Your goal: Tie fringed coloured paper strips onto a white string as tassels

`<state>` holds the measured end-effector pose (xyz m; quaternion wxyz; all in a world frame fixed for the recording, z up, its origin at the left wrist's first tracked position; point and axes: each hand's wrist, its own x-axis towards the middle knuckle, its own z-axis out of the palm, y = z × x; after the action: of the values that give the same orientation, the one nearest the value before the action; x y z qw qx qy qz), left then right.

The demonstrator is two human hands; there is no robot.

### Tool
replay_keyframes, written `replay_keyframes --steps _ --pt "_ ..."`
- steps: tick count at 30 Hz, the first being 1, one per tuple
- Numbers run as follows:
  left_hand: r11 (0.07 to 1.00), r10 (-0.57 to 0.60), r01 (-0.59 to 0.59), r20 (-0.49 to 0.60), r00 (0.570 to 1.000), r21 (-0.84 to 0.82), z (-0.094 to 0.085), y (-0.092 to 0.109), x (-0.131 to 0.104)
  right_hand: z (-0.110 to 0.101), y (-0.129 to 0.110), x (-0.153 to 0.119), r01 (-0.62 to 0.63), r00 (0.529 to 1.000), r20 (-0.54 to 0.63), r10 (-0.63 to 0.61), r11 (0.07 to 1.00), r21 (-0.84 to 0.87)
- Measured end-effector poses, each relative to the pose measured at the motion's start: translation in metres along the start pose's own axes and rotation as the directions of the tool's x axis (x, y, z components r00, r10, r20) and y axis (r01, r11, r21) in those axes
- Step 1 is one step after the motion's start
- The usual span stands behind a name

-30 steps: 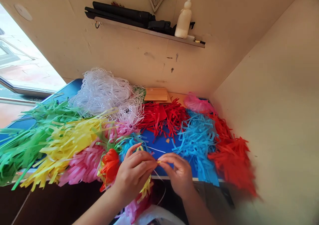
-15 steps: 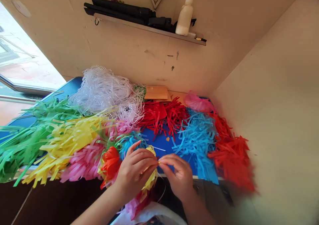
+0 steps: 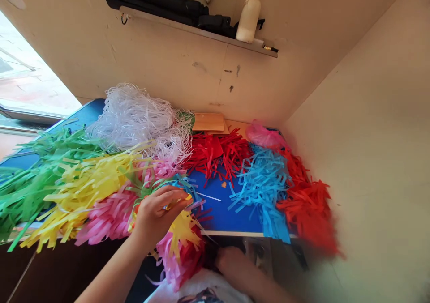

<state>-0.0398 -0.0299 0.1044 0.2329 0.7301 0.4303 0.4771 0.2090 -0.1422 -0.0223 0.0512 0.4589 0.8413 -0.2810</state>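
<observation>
My left hand (image 3: 157,211) is above the table's front edge, its fingers closed on a yellow tissue-paper tassel (image 3: 184,227). Pink fringe (image 3: 171,253) and dark red fringe (image 3: 195,253) hang below it against my lap. A thin white string (image 3: 204,233) runs down from near the yellow strands toward my right hand (image 3: 231,258). That hand is lower, in shadow below the table edge, beside the red fringe, and its fingers are hidden. Blue paper strips (image 3: 183,182) lie just behind my left hand.
On the blue table (image 3: 215,220) lie green (image 3: 43,177), yellow (image 3: 90,182), pink (image 3: 112,213), red (image 3: 218,153) and light blue fringe bundles (image 3: 265,177). White string (image 3: 137,115) heaps at the back. Above, a wall shelf (image 3: 188,27) carries a white bottle (image 3: 248,19).
My hands, which met at a small yellow piece, are now apart. The left has shifted left; the right has dropped below the table edge. The orange-red tassel is now mostly covered by my left hand.
</observation>
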Motion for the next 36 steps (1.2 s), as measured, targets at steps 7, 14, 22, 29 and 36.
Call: replay_keyframes --steps 7,14,22,29,36 --pt "0.901 -0.359 0.378 0.122 0.925 -0.213 0.005 -0.001 -0.003 -0.056 0.006 -0.004 0.063 0.967 -0.214 0.138 0.684 0.727" --pt "0.396 -0.599 0.681 0.389 0.7 -0.616 0.03 0.015 -0.005 -0.095 -0.034 0.036 0.327 0.663 -0.524 0.534 0.424 0.845" --pt "0.111 -0.527 0.71 0.564 0.635 -0.695 0.039 0.023 -0.021 -0.115 -0.051 0.053 0.343 0.612 -0.684 0.397 0.646 0.682" --pt "0.317 -0.324 0.715 0.637 0.699 -0.623 0.055 0.026 -0.022 -0.131 -0.044 0.053 0.351 0.745 -0.611 0.268 0.621 0.701" --pt "0.327 -0.494 0.7 0.517 0.699 -0.634 0.048 0.014 -0.024 -0.121 -0.019 0.049 0.319 0.633 -0.676 0.377 0.669 0.672"
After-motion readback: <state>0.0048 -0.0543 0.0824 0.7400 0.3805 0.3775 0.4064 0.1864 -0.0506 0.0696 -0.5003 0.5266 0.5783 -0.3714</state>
